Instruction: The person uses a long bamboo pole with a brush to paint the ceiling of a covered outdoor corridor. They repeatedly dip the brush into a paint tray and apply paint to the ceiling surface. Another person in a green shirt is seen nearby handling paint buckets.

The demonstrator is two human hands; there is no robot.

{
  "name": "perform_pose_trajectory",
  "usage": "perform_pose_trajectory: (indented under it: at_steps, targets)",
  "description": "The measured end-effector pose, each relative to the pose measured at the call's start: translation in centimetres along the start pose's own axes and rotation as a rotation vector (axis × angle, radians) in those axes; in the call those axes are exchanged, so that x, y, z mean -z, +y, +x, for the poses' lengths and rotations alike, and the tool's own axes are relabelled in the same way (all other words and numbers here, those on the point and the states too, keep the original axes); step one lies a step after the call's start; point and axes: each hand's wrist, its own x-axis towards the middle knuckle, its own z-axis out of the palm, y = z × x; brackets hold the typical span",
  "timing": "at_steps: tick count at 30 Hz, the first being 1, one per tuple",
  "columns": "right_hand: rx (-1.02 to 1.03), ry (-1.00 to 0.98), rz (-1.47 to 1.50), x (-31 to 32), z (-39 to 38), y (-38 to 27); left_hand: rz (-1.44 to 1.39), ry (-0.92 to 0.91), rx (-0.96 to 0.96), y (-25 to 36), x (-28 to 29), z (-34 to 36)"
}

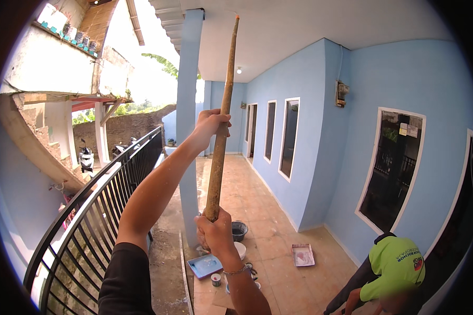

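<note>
A long brown wooden pole [218, 166] rises in front of me, thick at the lower end and thinner toward the top. Its orange tip reaches up against the white ceiling, and I cannot tell whether it touches. My left hand [212, 125] is closed around the pole about halfway up, the arm stretched forward. Lower down, my right hand [218, 231] wraps round the thick end, a bracelet on that wrist. Beyond the pole stands a blue pillar [188, 89], close to it in the picture. The right forearm partly hides some containers on the floor.
A black railing [97, 202] runs along the left. Floor items include a blue paint tray [205, 265], small can [216, 279], black bucket [239, 230], white container [240, 250] and pinkish tray [302, 255]. A person in a green shirt [394, 270] bends down at right, beside blue walls.
</note>
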Motion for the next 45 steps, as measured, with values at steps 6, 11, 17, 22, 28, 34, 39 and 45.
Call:
perform_pose_trajectory:
  at_steps: [6, 11, 17, 22, 28, 34, 39, 45]
  targets:
    - [-0.012, 0.023, -0.076, 4.4, -4.3, 3.2, -0.039, -0.041, -0.014, -2.4, -2.4, -4.6]
    - [-0.108, 0.132, -0.319, 10.0, -16.0, 6.9, -0.051, -0.195, 0.035, -3.6, -6.4, -15.2]
    - [-0.243, 0.379, -0.552, 17.8, -33.8, 10.4, -0.155, -0.368, 0.252, -7.1, -14.9, -26.1]
    - [-0.387, 0.726, -0.732, 21.9, -50.7, 13.7, -0.300, -0.497, 0.451, -15.6, -24.1, -37.1]
    - [-0.660, 1.013, -1.109, 18.8, -69.1, 14.4, -0.348, -0.761, 1.077, -25.0, -32.4, -53.5]
    - [-1.283, 1.137, -1.064, 10.5, -79.4, 15.7, -0.396, -1.035, 1.485, -31.6, -36.2, -67.7]
    - [-1.065, 1.147, -1.371, 4.3, -81.5, 17.1, -0.393, -1.309, 1.666, -34.7, -39.0, -73.4]
    - [-1.397, 1.266, -1.034, 0.5, -77.0, 12.6, -0.399, -1.429, 1.750, -34.5, -39.8, -75.5]
